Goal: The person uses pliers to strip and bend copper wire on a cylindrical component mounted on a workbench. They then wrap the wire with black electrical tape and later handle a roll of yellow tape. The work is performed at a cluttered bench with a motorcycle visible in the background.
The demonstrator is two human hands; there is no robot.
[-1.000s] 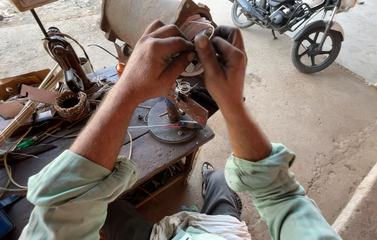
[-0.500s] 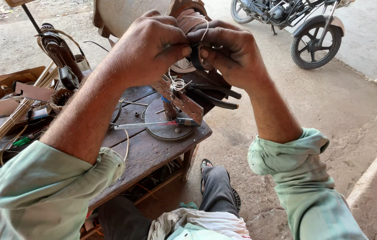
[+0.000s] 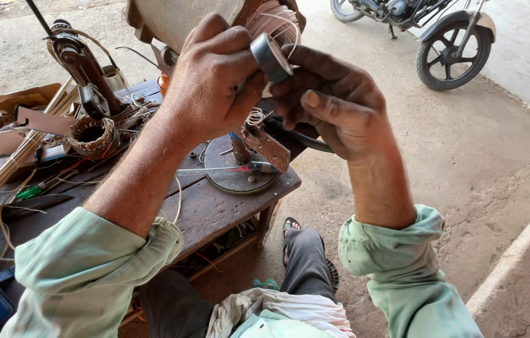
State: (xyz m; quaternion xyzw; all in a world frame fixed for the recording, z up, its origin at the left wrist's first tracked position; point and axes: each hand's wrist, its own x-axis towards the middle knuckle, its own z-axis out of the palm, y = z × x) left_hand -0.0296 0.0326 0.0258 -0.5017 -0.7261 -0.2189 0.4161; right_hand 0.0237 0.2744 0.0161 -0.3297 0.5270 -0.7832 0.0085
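My left hand (image 3: 212, 81) pinches a small dark roll of tape (image 3: 270, 56) between thumb and fingers, raised above the wooden workbench (image 3: 215, 213). My right hand (image 3: 337, 103) is curled just to the right of it, its fingers touching the roll and a coil of copper wire (image 3: 274, 22) behind it. The coil belongs to a large pale metal drum-shaped part (image 3: 180, 19) at the top of the view. Below my hands a round metal disc (image 3: 237, 166) with a rusty bracket (image 3: 268, 147) stands on the bench.
A wound coil ring (image 3: 91, 134), cardboard pieces (image 3: 2, 116), thin sticks (image 3: 2, 181), a green-handled tool (image 3: 33, 191) and wire scraps lie on the bench's left side. A parked motorcycle (image 3: 446, 44) stands at the top right. A concrete kerb (image 3: 527, 250) runs at the right.
My hands have drawn slightly apart and the tape roll now shows between them. The view has shifted, so hands and bench sit lower and more to the right.
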